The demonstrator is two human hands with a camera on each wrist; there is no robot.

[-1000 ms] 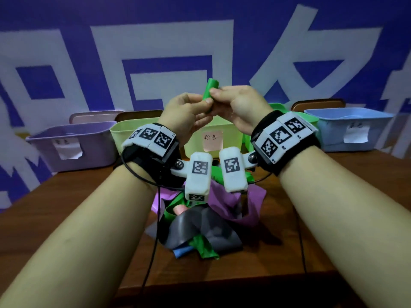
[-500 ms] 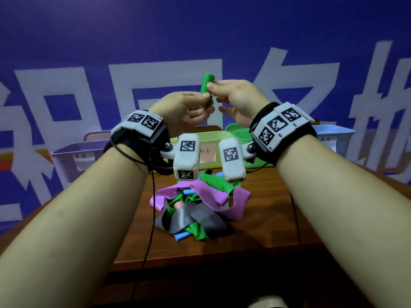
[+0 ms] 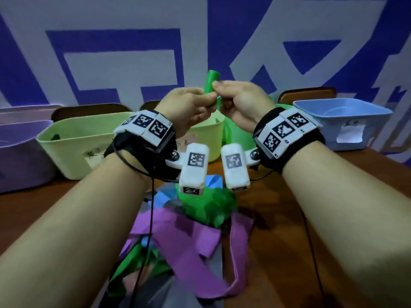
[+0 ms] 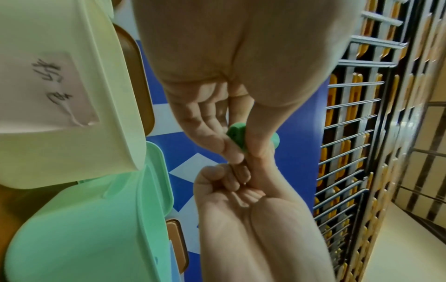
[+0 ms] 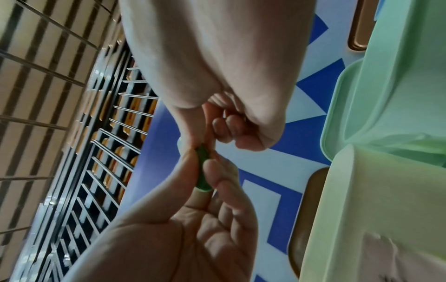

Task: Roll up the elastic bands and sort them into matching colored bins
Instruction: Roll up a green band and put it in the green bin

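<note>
A tightly rolled green elastic band [image 3: 210, 82] stands upright in the air above the bins, pinched from both sides. My left hand [image 3: 201, 97] grips its lower part between thumb and fingers, and my right hand [image 3: 219, 90] pinches it just above. The left wrist view shows the green roll [image 4: 237, 136] end-on between the left fingertips, and the right wrist view shows it [image 5: 202, 169] edge-on. A loose pile of purple, green, grey and blue bands [image 3: 189, 232] lies on the wooden table [image 3: 278, 207] below my wrists. The green bin [image 3: 235, 134] stands behind my hands.
Along the table's back edge stand a purple bin [image 3: 20, 152], a pale yellow-green bin [image 3: 73, 141] with a pink label, and a blue bin [image 3: 342, 121] at the right. A blue and white wall [image 3: 111, 52] is close behind. Black cables hang from my wrists.
Both hands keep hold of the green roll. My head has tilted down and nearer, so the pile now fills the lower view. The right fingers have shifted slightly on the roll.
</note>
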